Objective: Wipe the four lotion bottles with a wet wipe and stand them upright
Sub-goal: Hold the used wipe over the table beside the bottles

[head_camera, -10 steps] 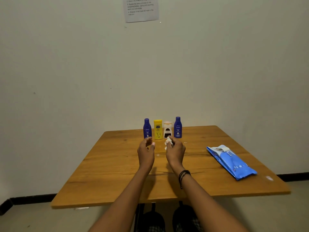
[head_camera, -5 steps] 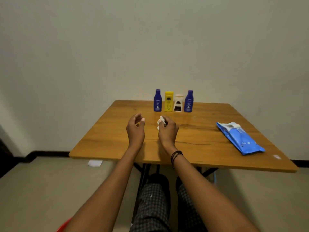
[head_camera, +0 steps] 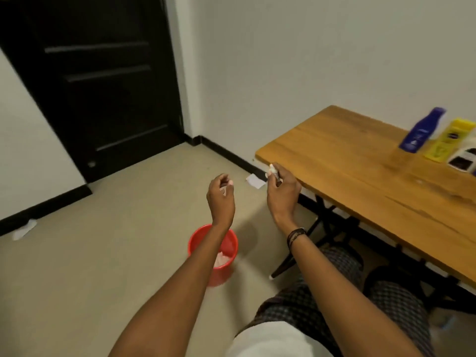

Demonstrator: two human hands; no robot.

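Note:
At the frame's right edge a blue lotion bottle (head_camera: 420,131), a yellow one (head_camera: 448,141) and a white one with a dark label (head_camera: 465,158) stand upright on the wooden table (head_camera: 360,161). The fourth bottle is out of view. My right hand (head_camera: 282,188) pinches a crumpled white wet wipe (head_camera: 272,169) beside the table's left edge. To its left my left hand (head_camera: 221,194) hangs over the floor, fingers loosely curled and holding nothing.
A red bin (head_camera: 213,253) with used wipes in it stands on the floor below my left forearm. A black door (head_camera: 98,81) fills the left wall. Scraps of white paper (head_camera: 255,180) lie on the floor. My knees are under the table.
My view has swung left and down, away from the table. Both hands moved off the tabletop to the left, over the floor above the red bin. The wipe stays pinched in my right hand.

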